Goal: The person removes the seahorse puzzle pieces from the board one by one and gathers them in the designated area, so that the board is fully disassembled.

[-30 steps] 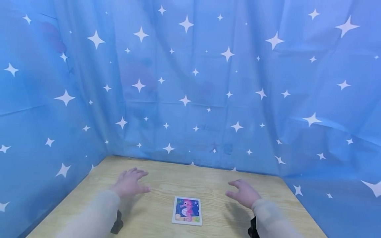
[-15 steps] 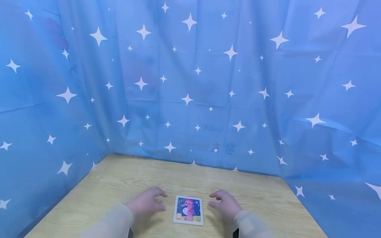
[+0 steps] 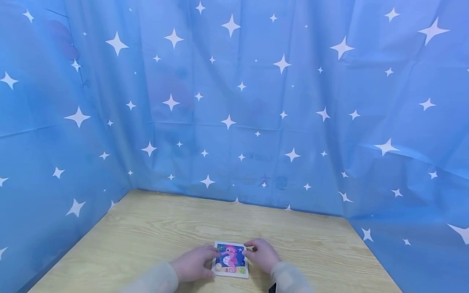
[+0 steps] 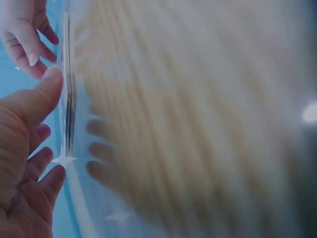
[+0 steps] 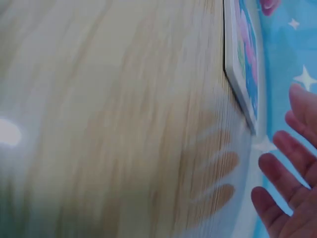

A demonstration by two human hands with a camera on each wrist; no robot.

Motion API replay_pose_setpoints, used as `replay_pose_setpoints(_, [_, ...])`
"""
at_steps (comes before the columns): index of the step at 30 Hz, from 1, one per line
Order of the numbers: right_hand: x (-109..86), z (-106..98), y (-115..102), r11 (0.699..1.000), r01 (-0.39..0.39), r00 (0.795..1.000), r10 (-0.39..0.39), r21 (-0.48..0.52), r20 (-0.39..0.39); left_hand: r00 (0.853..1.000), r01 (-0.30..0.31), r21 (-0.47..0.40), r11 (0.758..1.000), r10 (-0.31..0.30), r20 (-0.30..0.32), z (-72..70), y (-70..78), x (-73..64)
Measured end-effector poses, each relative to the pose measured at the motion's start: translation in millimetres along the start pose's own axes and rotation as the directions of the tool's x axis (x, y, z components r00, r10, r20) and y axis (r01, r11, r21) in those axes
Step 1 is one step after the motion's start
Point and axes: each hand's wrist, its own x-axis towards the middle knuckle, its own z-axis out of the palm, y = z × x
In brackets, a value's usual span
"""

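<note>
A square picture board (image 3: pixel 231 260) with a pink seahorse on dark blue and a white border lies flat on the table. In the left wrist view the edge of the board (image 4: pixel 68 99) shows thin layers. My left hand (image 3: pixel 193 263) is at its left side, fingers spread and loosely bent, fingertips at the border. My right hand (image 3: pixel 262 256) is at the upper right, with thumb and forefinger by the edge. In the right wrist view its fingers (image 5: pixel 282 173) are apart and hold nothing. Whether any fingertip touches the board is hard to tell.
The light wood-grain table (image 3: pixel 165 219) reaches back to a blue curtain (image 3: pixel 227 101) with white stars. That curtain encloses the back and both sides. Pale sleeves (image 3: pixel 157 280) cover both forearms, and a dark band (image 3: pixel 272 288) is at the right wrist.
Both hands have come inward and nearer, from wide apart above the table to either side of the seahorse board. The board has stayed in place.
</note>
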Motion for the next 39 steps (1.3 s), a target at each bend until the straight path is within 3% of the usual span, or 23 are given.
replay_pose_setpoints(6, [6.5,10,-15,1.000,-0.026,1.000,0.026,-0.003,0.011,0.998,-0.017,0.013,1.000,0.017,0.067,2.7,-5.4,2.4])
replay_pose_setpoints(11, [16.4,20,-23,1.000,0.009,1.000,-0.009,0.013,0.013,0.991,-0.099,0.065,0.993,0.092,0.095,6.0,-10.2,6.8])
replay_pose_setpoints(17, [25.6,33,-28,0.999,0.039,0.999,-0.039,0.034,-0.006,0.984,-0.151,0.062,0.987,0.144,0.104,10.5,-13.5,6.8])
replay_pose_setpoints(26, [33.6,46,-28,0.998,0.014,0.997,-0.009,0.063,-0.077,0.975,-0.213,0.063,0.975,0.208,0.079,13.1,-13.3,9.2])
replay_pose_setpoints(33, [39.5,54,-30,0.993,-0.022,0.996,0.031,0.119,-0.078,0.962,-0.274,0.148,0.950,0.268,0.058,12.9,-12.4,8.2])
replay_pose_setpoints(39, [41.8,58,-26,0.995,-0.008,0.994,0.019,0.100,-0.107,0.954,-0.298,0.195,0.934,0.284,0.101,10.9,-8.6,7.9])
